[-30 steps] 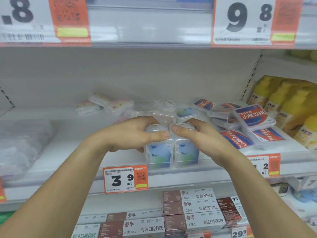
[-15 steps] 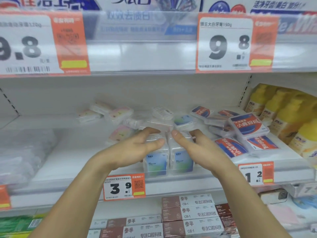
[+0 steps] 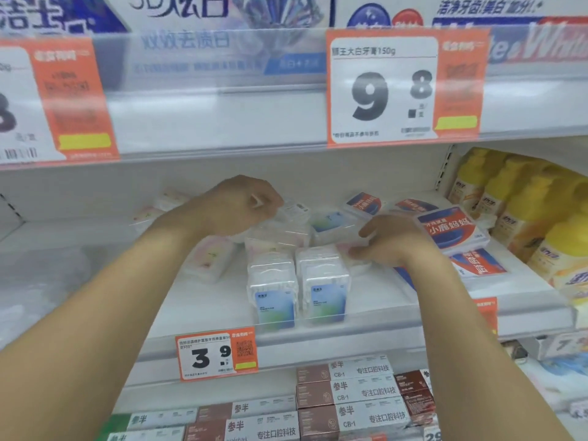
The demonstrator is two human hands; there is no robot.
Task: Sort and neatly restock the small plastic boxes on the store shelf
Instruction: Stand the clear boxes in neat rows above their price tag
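Note:
Two upright clear boxes with blue labels (image 3: pixel 275 297) (image 3: pixel 326 291) stand side by side at the shelf's front lip. Behind them lie loose boxes: pink-labelled ones (image 3: pixel 211 256) on the left, a flat blue-labelled box (image 3: pixel 329 222) and a small clear box (image 3: pixel 297 211) further back. My left hand (image 3: pixel 235 206) reaches deep over the pile, fingers curled and pinching the small clear box's corner. My right hand (image 3: pixel 391 245) grips the right edge of the flat blue-labelled box, thumb on top and fingers beneath.
Flat boxes with red and blue labels (image 3: pixel 451 229) are piled to the right, with yellow bottles (image 3: pixel 525 205) beyond them. A 3.9 price tag (image 3: pixel 216 356) hangs on the shelf edge. Brown and white cartons (image 3: pixel 346 393) fill the shelf below. The upper shelf rail (image 3: pixel 222 122) overhangs.
Both hands have left the two upright blue-labelled boxes and moved back into the pile, the left further back, the right to the right. The camera has tilted upward.

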